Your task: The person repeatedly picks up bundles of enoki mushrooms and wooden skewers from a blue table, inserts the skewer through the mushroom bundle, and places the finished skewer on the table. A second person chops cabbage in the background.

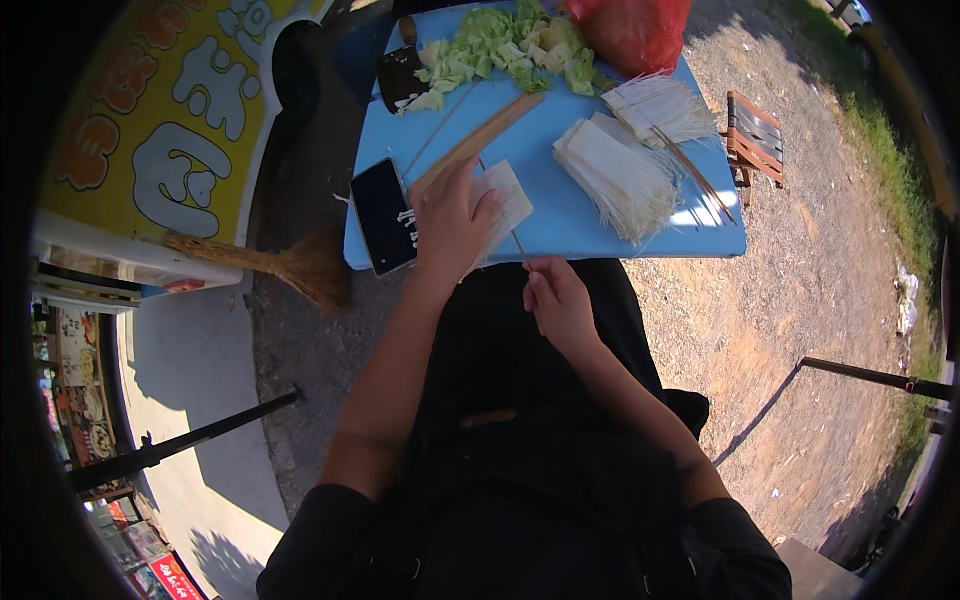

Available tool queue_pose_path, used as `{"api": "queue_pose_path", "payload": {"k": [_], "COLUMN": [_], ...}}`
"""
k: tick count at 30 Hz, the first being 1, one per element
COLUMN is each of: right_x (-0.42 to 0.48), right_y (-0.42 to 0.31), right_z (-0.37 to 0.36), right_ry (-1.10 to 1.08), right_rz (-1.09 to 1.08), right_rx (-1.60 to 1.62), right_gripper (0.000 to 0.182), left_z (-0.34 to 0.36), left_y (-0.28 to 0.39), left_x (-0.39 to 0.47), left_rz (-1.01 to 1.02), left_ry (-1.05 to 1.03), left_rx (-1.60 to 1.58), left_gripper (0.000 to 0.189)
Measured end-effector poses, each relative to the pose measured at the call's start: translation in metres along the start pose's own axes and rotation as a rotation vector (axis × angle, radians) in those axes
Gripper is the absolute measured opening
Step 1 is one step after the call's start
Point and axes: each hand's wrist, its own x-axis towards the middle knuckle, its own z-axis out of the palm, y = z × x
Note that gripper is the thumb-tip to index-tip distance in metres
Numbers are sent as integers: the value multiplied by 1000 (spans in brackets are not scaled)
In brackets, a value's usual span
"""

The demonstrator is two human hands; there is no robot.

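My left hand lies palm down over a pale, thin food sheet, perhaps tofu skin, near the front edge of the blue table. Its thumb rests across the sheet and holds it down. Between the thumb and fingers of my right hand is the lower end of a thin skewer, just off the table edge. The skewer runs up to the sheet, and its tip shows beyond my left fingers. Right of the sheet lies a stack of similar pale pieces with stringy ends.
A phone, a bundle of bare skewers, a cleaver, cut cabbage, a red plastic bag, a second stringy pile and loose skewers lie on the table. Left stands a broom; right, a folding stool.
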Motion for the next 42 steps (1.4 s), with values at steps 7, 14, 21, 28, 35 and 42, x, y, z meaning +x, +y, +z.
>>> {"api": "queue_pose_path", "payload": {"k": [7,14,21,28,35,42], "right_x": [-7,13,6,-2,15,96], "right_y": [-59,-91,-106,-112,-185,-147], "right_z": [-32,-21,-23,-38,-123,-159], "right_ry": [-253,-81,-85,-171,165,604], "right_rz": [-12,-175,-27,-25,-217,-627], "right_rx": [-123,-235,-222,-243,-220,-1334], "right_gripper": [10,24,26,17,20,20], "left_z": [-60,-68,-64,-63,-63,-1], "left_y": [-18,20,16,12,-3,-41], "left_x": [33,31,32,32,40,53], "left_rz": [-556,-509,-569,-405,-345,-185], "left_ry": [-335,-325,-292,-242,-102,-197], "left_rx": [-1260,-1321,-1281,-1178,-848,23], "left_gripper": [16,13,13,26,47,16]}}
